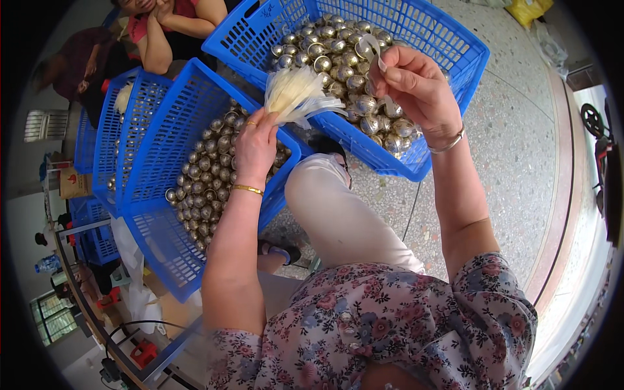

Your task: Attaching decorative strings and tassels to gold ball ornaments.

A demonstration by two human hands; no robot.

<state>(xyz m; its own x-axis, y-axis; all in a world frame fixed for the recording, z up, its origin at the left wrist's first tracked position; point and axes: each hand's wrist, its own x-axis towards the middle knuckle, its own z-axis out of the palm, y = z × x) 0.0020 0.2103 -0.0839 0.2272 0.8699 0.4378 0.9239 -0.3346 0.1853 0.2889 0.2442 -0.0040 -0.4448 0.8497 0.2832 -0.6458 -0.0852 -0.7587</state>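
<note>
My left hand [255, 144] grips a bundle of pale cream strips [296, 97] that fans out above it. My right hand [416, 84] is raised and pinches a single pale strip looped around a silver ball [370, 47]. Both hands hover over two blue plastic baskets. The basket [455, 45] under my right hand holds several silver metal balls [338, 71]. The tilted basket [162, 240] under my left hand holds more silver balls [208, 175].
My knee in pale trousers [331, 208] sits between the baskets. Another person [169, 26] leans on folded arms at the top left. More blue baskets [114, 149] stand at the left. Speckled stone floor [520, 149] spreads to the right.
</note>
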